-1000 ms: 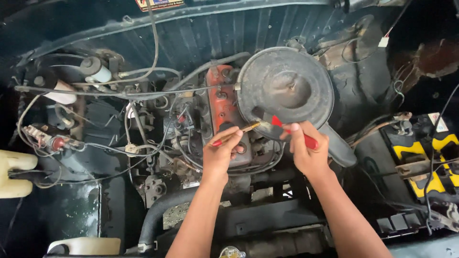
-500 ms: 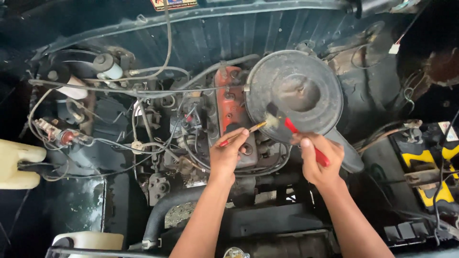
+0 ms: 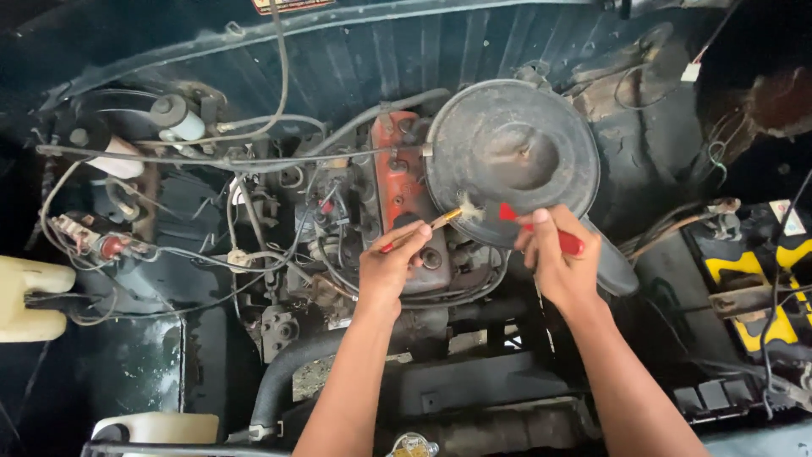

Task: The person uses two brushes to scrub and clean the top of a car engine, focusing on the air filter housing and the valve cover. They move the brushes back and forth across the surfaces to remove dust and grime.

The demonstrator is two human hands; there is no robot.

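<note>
Clearly we are mid-cleaning: our left hand (image 3: 391,269) pinches a small paintbrush (image 3: 427,226) against the dusty air cleaner lid (image 3: 512,156) at frame centre, our right hand (image 3: 560,258) closes around a red-handled tool (image 3: 541,230); much grime remains.

This is a place where cars get fixed, like a garage. We look down into the open front of an old car. There is a dirty red engine (image 3: 397,182), a big round air filter (image 3: 512,161), many wires and hoses, and a yellow and black battery (image 3: 761,288).
</note>
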